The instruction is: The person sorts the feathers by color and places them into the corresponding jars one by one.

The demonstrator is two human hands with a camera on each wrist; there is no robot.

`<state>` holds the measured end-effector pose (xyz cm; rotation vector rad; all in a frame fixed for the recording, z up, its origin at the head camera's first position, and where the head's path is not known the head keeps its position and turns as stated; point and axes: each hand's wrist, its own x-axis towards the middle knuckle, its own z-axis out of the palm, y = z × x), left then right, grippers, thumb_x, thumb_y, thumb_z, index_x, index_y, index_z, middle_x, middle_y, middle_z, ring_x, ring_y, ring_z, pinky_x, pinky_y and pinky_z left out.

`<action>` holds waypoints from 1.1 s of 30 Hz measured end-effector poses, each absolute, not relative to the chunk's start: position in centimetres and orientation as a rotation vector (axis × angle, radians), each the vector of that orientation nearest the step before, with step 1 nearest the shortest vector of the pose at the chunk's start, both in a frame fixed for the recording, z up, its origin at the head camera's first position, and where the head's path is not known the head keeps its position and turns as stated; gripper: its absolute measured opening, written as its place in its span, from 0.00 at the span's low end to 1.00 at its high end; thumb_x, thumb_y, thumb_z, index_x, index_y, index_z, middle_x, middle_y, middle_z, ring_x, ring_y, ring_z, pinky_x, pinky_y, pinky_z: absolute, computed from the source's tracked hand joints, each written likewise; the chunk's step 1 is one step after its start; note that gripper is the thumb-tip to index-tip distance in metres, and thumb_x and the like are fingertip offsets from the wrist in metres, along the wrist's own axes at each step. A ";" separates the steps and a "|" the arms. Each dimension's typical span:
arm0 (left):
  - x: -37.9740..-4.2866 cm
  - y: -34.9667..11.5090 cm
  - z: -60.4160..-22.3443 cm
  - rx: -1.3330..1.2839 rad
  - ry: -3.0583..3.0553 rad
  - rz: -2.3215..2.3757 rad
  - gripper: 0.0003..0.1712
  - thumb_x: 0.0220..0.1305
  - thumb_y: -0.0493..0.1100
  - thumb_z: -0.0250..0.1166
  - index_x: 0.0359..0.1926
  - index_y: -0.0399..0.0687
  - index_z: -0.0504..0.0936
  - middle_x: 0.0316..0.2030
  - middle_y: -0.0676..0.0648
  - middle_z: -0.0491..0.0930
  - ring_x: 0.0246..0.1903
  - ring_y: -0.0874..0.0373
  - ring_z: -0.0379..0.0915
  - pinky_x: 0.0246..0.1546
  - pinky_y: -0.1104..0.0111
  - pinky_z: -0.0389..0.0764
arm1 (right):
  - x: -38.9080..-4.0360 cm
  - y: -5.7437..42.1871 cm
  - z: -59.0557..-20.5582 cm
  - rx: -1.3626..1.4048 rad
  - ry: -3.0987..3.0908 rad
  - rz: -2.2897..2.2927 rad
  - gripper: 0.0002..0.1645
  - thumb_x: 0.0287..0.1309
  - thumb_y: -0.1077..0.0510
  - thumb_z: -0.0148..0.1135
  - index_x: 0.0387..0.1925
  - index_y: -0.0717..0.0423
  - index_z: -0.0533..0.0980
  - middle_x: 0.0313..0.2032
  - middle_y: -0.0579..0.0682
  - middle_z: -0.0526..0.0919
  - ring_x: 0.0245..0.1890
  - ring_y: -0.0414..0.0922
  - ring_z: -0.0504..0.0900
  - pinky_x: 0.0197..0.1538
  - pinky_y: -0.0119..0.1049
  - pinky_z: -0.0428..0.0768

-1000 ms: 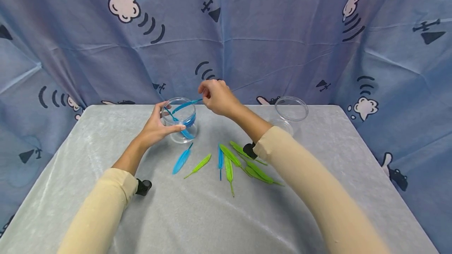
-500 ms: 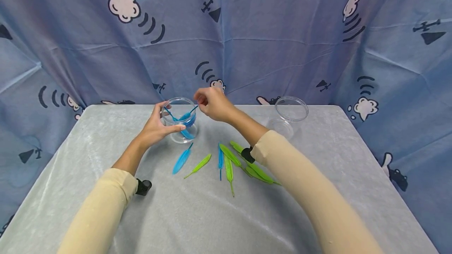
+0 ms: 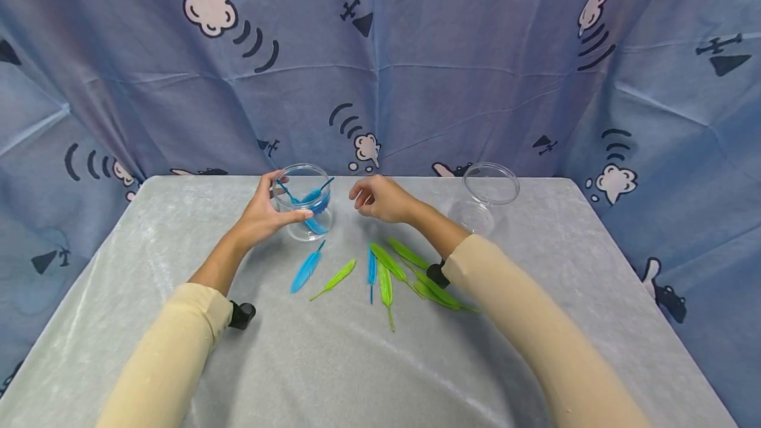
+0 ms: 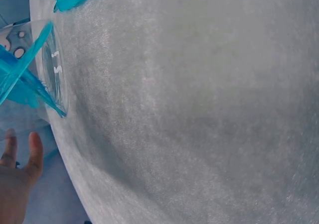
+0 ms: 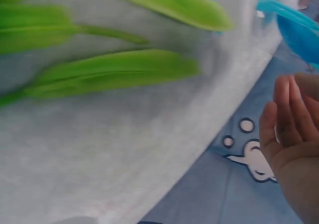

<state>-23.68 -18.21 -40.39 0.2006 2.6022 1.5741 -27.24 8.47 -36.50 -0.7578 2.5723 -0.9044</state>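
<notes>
I see slender blue feathers (image 3: 316, 225) inside the round clear plastic jar (image 3: 296, 232), the left hand (image 3: 264, 213) curled around it. Right of the jar, the right hand (image 3: 385, 199) is loosely bent, pinching nothing. Feather loading seems the step in hand; the loose blue feather (image 3: 306, 272) in front of the jar would next need a light pinch.
</notes>
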 end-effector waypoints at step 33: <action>-23.6 -18.4 -40.3 0.202 2.591 1.567 0.62 0.57 0.55 0.75 0.79 0.52 0.41 0.74 0.43 0.52 0.73 0.40 0.47 0.66 0.42 0.61 | -25.6 11.2 -42.0 -0.929 2.322 -1.031 0.18 0.55 0.82 0.51 0.44 0.70 0.80 0.37 0.58 0.85 0.38 0.48 0.81 0.40 0.31 0.76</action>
